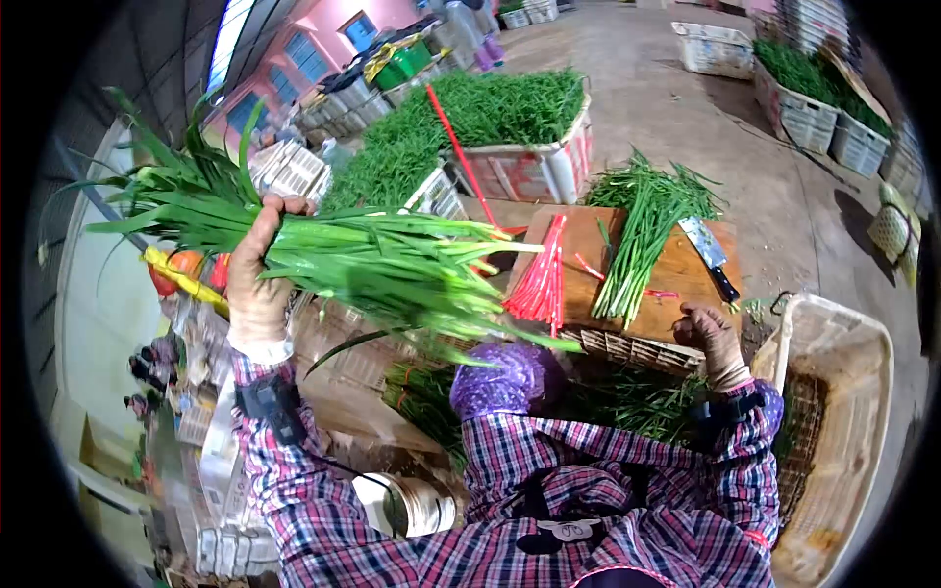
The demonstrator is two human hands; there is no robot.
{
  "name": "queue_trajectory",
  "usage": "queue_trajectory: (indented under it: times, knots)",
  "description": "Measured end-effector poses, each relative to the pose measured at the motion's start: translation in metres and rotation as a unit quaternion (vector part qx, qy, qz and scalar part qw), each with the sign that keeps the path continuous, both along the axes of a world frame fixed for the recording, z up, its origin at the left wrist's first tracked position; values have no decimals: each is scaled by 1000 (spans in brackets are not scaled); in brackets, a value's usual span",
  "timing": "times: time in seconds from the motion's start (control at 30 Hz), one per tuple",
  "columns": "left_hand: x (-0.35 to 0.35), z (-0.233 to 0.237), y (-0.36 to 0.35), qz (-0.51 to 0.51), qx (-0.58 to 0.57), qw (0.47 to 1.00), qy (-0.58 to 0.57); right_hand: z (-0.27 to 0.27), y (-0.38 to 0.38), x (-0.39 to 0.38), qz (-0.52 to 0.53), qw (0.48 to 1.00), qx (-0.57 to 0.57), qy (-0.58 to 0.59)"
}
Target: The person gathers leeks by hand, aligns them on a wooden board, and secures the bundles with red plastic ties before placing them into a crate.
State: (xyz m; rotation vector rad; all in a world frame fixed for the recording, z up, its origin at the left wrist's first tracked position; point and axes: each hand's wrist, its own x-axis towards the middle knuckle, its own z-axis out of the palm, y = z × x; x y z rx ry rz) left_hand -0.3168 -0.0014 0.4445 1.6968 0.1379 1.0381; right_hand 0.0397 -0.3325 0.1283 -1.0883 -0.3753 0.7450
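Note:
My left hand [257, 265] is wrapped round a large bunch of long green stalks [363, 260], raised at the left, with pale ends pointing right and leaves spreading left. My right hand [708, 338] is curled at the near right corner of the wooden board [671, 284]; whatever its fingers hold, if anything, is too small to make out. On the board lie a smaller bundle of stalks [637, 245], a cleaver [704, 245] with a black handle, and a fan of red and white ties [544, 274].
A white crate [529, 171] heaped with greens stands beyond the board. At the right is a large pale crate [858, 343]. A white bucket [421, 505] sits low at the left of my body. More crates of greens [809, 108] stand at the far right.

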Motion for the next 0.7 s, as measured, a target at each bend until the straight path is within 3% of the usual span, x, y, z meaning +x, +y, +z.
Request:
queue_trajectory:
  times: [0.2,0.23,0.4,0.6,0.7]
  knots:
    - [87,-55,44,-96,-248,955,-127,14,-38,-28,7,999,-30,-8]
    - [102,-67,38,-33,-196,973,-116,12,-40,-22,15,999,-33,-21]
    - [139,-99,42,-64,-313,937,-142,24,-54,-39,9,999,-22,-49]
    - [153,-106,15,-54,-291,951,-85,65,-40,-66,16,993,-40,-108]
    - [158,-113,17,-75,-271,957,-73,87,-28,-77,46,996,-9,-76]
